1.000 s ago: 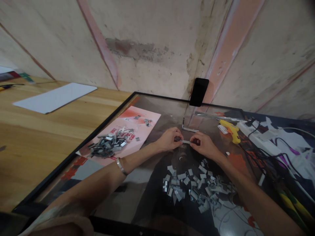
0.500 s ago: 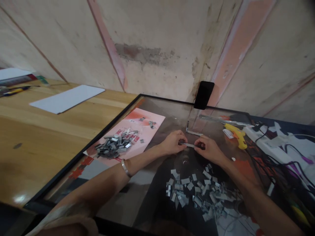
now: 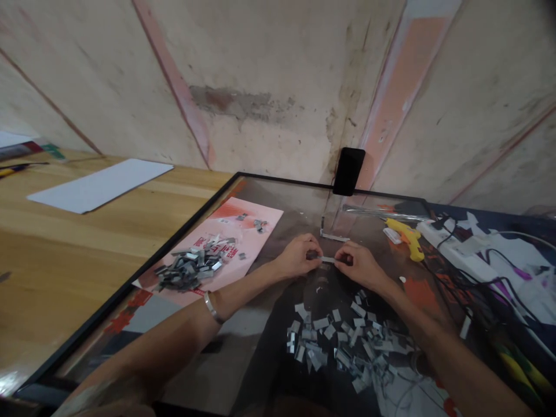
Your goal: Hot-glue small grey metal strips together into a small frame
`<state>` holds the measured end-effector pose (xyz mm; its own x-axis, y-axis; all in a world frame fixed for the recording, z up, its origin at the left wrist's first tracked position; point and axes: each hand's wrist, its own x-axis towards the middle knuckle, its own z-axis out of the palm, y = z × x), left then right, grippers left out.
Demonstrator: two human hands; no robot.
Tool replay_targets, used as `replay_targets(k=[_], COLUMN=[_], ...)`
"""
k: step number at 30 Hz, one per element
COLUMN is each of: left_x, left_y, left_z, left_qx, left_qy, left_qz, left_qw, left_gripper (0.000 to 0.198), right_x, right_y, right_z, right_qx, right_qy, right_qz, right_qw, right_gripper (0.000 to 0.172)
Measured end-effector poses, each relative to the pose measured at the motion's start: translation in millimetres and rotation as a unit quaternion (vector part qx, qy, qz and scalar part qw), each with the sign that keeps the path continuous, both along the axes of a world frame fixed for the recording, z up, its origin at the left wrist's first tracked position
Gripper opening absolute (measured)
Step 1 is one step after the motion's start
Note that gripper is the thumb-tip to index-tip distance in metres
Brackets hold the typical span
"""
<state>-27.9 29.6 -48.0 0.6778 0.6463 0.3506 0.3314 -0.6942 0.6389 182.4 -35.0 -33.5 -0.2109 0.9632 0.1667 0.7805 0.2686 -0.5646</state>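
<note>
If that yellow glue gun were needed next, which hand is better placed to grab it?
Probably the right hand: the yellow glue gun lies nearer to it than to the left hand. Both pinch a thin strip, though, so the right would first let go.

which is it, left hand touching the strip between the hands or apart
Touching: in the head view, the left hand pinches one end of the strip.
</note>
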Motion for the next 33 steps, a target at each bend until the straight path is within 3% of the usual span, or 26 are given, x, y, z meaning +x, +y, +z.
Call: replay_targets(k=[33], left_x=[-1.5], left_y=[-0.8], left_z=[3.4], left_qx=[0.007], left_qy=[0.015], left_qz=[-0.005], left_qw=[1.000], left_gripper=[0.014], right_x=[2.3], right_y=[1.2], right_z=[-3.3], right_qx=[0.028], right_qy=[-0.010], right_qz=[0.018], right_qw=[0.999], right_gripper=[0.010])
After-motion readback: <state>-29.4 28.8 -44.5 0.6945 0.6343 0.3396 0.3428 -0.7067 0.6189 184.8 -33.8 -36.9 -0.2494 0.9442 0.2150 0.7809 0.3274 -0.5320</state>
